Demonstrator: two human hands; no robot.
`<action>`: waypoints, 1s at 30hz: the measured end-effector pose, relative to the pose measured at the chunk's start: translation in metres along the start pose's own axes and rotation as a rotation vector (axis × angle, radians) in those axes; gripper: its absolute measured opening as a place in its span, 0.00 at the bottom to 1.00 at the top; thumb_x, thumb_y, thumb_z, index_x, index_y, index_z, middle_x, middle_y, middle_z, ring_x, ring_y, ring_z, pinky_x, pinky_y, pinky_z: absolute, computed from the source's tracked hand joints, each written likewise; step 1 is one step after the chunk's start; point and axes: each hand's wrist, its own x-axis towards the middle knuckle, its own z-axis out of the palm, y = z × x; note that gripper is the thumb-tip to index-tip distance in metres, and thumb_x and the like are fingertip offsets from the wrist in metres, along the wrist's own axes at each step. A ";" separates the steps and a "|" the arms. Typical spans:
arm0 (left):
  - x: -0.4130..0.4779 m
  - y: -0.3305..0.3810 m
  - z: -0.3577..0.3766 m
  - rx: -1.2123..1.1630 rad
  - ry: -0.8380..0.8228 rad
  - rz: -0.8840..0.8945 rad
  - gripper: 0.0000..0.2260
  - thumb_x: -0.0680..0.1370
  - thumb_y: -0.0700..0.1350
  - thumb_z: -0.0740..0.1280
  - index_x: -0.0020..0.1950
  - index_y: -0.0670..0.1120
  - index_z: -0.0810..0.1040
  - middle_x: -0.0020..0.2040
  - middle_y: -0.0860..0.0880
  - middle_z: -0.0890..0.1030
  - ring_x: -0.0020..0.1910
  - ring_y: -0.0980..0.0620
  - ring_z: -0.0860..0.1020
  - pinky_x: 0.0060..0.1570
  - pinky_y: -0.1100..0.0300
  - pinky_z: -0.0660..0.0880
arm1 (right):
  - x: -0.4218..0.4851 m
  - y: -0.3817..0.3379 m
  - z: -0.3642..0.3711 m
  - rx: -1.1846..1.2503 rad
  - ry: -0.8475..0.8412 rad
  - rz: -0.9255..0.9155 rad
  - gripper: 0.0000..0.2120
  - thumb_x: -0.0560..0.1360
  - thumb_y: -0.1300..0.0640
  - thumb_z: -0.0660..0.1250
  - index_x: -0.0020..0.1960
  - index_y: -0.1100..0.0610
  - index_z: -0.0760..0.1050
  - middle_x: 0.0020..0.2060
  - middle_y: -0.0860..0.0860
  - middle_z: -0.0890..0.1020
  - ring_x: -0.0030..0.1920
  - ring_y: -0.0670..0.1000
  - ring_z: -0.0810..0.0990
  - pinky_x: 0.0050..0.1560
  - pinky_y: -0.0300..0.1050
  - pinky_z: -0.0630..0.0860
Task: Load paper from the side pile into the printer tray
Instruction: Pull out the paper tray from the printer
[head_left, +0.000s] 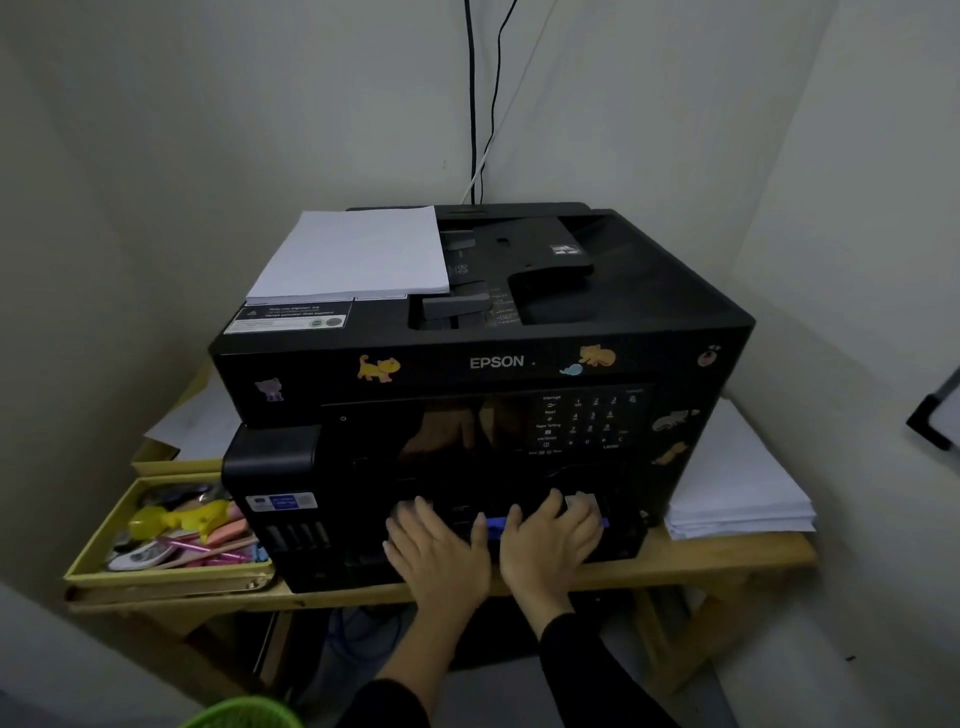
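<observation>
A black Epson printer (483, 364) with cat stickers stands on a low wooden table (727, 558). Both my hands lie flat against the tray front (493, 525) at the printer's bottom, where a blue strip shows between them. My left hand (436, 551) presses the left part with fingers spread. My right hand (550, 540) presses the right part, fingers straight. The side pile of white paper (737, 488) lies on the table right of the printer. Another stack of white sheets (353, 254) rests on the printer's top left.
A yellow box (88, 561) of pens and small items sits left of the printer, with loose paper (197, 421) behind it. Cables (475, 104) run up the wall. Walls close in on both sides. A green basket rim (244, 714) shows below.
</observation>
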 end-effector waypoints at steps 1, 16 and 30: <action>0.001 -0.002 0.001 0.039 -0.022 0.025 0.38 0.77 0.65 0.51 0.77 0.40 0.48 0.77 0.42 0.53 0.77 0.41 0.49 0.74 0.45 0.45 | 0.001 0.003 0.002 -0.042 -0.022 -0.038 0.28 0.77 0.43 0.57 0.71 0.58 0.64 0.72 0.58 0.60 0.74 0.58 0.53 0.75 0.56 0.48; -0.039 -0.023 -0.010 0.371 -0.193 0.121 0.36 0.78 0.64 0.42 0.77 0.39 0.55 0.77 0.42 0.60 0.77 0.43 0.53 0.74 0.44 0.45 | -0.033 0.049 -0.015 -0.294 -0.194 -0.335 0.32 0.80 0.41 0.43 0.68 0.62 0.70 0.70 0.59 0.70 0.72 0.58 0.63 0.74 0.58 0.49; -0.114 -0.055 -0.032 0.447 -0.204 0.183 0.36 0.78 0.64 0.42 0.73 0.40 0.64 0.74 0.41 0.65 0.72 0.43 0.64 0.72 0.46 0.56 | -0.096 0.096 -0.042 -0.335 -0.223 -0.407 0.32 0.80 0.42 0.44 0.68 0.64 0.69 0.69 0.61 0.71 0.69 0.57 0.68 0.74 0.53 0.52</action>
